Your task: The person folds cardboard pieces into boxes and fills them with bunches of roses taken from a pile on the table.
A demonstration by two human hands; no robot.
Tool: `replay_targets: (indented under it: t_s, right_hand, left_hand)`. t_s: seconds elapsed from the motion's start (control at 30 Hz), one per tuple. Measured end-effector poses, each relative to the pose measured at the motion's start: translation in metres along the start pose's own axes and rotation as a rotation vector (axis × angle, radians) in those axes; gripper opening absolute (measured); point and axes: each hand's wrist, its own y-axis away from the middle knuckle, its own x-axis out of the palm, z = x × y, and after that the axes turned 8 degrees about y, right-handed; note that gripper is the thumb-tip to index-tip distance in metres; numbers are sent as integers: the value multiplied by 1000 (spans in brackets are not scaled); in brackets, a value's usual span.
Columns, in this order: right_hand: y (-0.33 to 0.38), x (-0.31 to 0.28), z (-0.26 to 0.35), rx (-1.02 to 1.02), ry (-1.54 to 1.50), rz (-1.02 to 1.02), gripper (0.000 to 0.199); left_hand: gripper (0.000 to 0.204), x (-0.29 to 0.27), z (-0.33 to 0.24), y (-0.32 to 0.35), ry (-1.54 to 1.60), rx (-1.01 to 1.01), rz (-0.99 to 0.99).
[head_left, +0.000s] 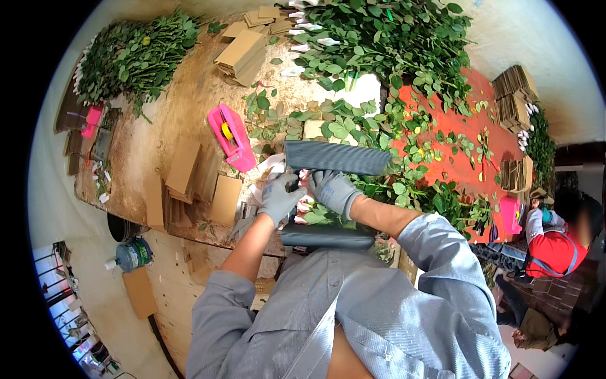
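Worn wooden workbench, leaf-strewn, heaped with rose stems. Two grey corrugated sheets: one just beyond both hands, one just below them, rose heads bundled between. One pink tape dispenser up and left of the left hand. Both hands grey-gloved, forearms angled inward. Left hand curled, pinching white paper. Right hand bent, fingers closed over the bundle.

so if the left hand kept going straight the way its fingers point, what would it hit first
Probably the pink-and-white flower heads right beside the fingertips of the left hand, then the right hand. Depth is hard to judge here.
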Motion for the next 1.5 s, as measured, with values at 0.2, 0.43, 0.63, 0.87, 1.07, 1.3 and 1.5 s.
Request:
replay_targets:
  t_s: [0.2, 0.43, 0.63, 0.87, 1.07, 1.3, 1.5]
  right_hand:
    - [4, -2, 0, 45, -56, -46, 34]
    - [6, 6, 0, 118, -142, -136, 33]
    - [4, -6, 1, 127, -205, -36, 29]
    - [5, -9, 10, 197, -194, 57, 37]
    - [8, -4, 6, 184, -284, 51, 43]
    - [27, -14, 1, 286, -431, -89, 39]
    - [99, -62, -36, 536, -443, 180, 22]
  left_hand:
    - [44, 43, 29, -13, 265, -125, -14]
    - [38, 49, 22, -12, -29, 11, -79]
    - [34, 48, 21, -11, 73, -53, -42]
    - [31, 28, -8, -2, 184, -171, 65]
    - [31, 30, -9, -5, 168, -155, 58]
    - [30, -2, -17, 10, 30, 143, -133]
    - [25, -32, -63, 11, -83, 349, 235]
